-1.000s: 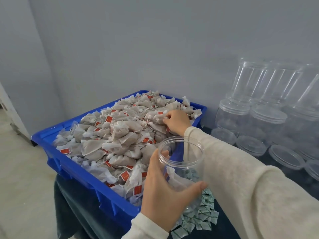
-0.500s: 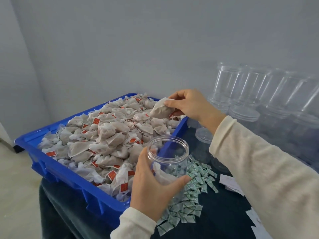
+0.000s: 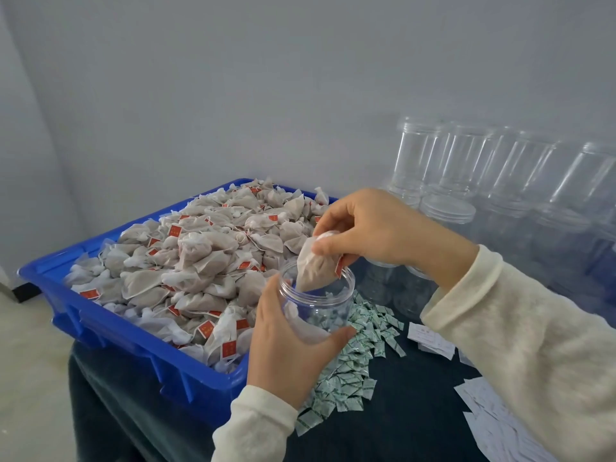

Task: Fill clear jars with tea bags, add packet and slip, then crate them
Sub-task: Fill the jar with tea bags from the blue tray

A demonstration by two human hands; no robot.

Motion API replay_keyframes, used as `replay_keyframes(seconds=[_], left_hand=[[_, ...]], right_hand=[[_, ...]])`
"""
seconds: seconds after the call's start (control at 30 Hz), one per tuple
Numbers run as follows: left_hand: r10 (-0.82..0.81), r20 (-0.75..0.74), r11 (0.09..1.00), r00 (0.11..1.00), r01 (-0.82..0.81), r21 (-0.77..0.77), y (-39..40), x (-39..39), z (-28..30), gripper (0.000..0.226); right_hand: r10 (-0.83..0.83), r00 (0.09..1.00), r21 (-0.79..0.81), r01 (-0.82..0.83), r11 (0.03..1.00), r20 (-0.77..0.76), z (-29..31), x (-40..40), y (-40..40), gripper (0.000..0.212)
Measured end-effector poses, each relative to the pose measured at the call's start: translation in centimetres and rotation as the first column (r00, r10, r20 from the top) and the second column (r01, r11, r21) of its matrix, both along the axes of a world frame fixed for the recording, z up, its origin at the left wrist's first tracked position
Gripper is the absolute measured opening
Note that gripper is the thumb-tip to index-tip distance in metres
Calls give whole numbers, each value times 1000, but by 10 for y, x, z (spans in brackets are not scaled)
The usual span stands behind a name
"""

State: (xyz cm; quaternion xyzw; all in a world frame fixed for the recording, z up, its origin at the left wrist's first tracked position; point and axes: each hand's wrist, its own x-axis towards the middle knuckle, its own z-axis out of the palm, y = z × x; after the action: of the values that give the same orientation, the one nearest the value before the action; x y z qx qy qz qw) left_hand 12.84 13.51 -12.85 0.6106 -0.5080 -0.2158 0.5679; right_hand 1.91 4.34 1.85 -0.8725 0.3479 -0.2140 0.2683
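- The right hand [image 3: 376, 228] pinches a tea bag [image 3: 315, 266] by its top, the bag hanging into the jar's mouth; soft, light and limp, it looks best taken by the gathered top.
- The left hand [image 3: 290, 345] wraps the clear jar [image 3: 320, 305] just beside the blue tray [image 3: 110, 331]; smooth, probably slippery, it suits a full grip around the wall.

This looked like a small packing workroom: a blue crate [image 3: 110, 315] heaped with tea bags [image 3: 200, 258] at nine o'clock, stacked empty clear jars [image 3: 466, 168] at two, loose green packets [image 3: 353, 371] and paper slips [image 3: 500, 425] toward five, bare grey walls.
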Motion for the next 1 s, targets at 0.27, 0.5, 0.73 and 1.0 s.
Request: replay_keyframes(seconds=[0.27, 0.5, 0.73, 1.0], left_hand=[[3, 11, 1000, 1000, -3, 0, -1, -3, -5, 122], [1, 17, 1000, 1000, -1, -13, -3, -7, -5, 117], [-15, 1, 1000, 1000, 15, -9, -5, -10, -2, 122], [-19, -48, 999, 999, 17, -46, -5, -8, -4, 123]], right_hand=[[-13, 981, -102, -7, 995, -193, -9, 0, 15, 11], [-12, 956, -84, -13, 996, -294, -12, 3, 21, 16], [32, 951, -17, -39, 999, -308, -7, 3, 19, 19], [-19, 995, 96, 29, 995, -100, 0, -5, -5, 17]])
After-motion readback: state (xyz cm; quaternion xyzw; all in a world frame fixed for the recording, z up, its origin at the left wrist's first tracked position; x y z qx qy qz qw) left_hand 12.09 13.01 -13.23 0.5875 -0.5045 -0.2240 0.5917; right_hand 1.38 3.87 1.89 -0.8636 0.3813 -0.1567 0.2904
